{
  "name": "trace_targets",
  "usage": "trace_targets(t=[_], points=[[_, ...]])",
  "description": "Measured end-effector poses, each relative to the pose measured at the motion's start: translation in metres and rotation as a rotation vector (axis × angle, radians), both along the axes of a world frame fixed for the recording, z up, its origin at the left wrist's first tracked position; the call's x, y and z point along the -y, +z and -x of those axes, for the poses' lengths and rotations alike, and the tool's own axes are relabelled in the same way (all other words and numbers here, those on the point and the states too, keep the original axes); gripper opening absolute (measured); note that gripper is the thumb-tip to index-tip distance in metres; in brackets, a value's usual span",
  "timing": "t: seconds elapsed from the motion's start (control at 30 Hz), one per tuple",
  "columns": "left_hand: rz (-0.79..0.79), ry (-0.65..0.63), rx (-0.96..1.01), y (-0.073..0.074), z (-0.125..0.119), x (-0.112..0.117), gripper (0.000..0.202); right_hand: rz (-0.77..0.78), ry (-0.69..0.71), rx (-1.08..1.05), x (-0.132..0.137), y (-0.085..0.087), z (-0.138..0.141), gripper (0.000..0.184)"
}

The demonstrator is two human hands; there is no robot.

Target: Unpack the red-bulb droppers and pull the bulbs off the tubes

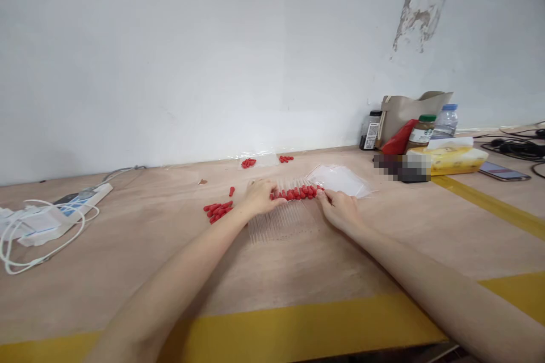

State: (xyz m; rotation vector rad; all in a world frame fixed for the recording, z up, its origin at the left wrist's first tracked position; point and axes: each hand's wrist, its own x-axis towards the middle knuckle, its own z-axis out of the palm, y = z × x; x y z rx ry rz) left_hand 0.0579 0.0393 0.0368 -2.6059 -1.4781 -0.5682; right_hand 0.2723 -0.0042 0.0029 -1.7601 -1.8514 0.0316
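Holding a row of red-capped tubes (296,193) flat on the surface (170,249)
Clamped at both ends by left hand (259,195) and right hand (338,207); press inward evenly, keep the row level, avoid lifting

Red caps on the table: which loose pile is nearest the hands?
The pile just beside the left hand. The two smaller piles lie farther back, near the wall.

Plywood bench (298,272) w/ red caps (218,210), clear tubes (281,221), pwr strip (63,212)
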Motion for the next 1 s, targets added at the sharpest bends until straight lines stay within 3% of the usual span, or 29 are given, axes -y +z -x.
trace_targets(t=[0.13, 0.3, 0.5, 0.7, 0.77, 0.87, 1.0], points=[[-0.001, 0.016, -0.015, -0.007, -0.030, -0.015, 0.036, 0.006, 0.058, -0.059, -0.001, -0.002, -0.002, 0.038], [-0.011, 0.068, 0.025, -0.006, -0.034, -0.017, 0.024, 0.061, 0.157, -0.054, 0.000, -0.006, 0.006, 0.036], [-0.127, 0.170, 0.171, 0.002, 0.002, 0.016, 0.023, 0.128, 0.225, -0.050, 0.005, -0.007, 0.014, 0.047], [-0.273, 0.093, 0.214, -0.013, 0.050, 0.063, 0.020, 0.132, 0.220, -0.111, 0.000, -0.012, 0.013, 0.044], [-0.304, 0.084, 0.192, -0.021, 0.058, 0.071, 0.019, 0.053, 0.199, -0.166, -0.001, -0.012, 0.012, 0.039], [-0.351, 0.038, 0.131, -0.030, 0.060, 0.075, 0.017, -0.186, 0.186, -0.226, 0.003, -0.008, 0.011, 0.034], [-0.400, -0.040, 0.072, -0.035, 0.054, 0.077, 0.016, -0.422, 0.383, -0.048, 0.016, 0.000, 0.013, 0.033]])
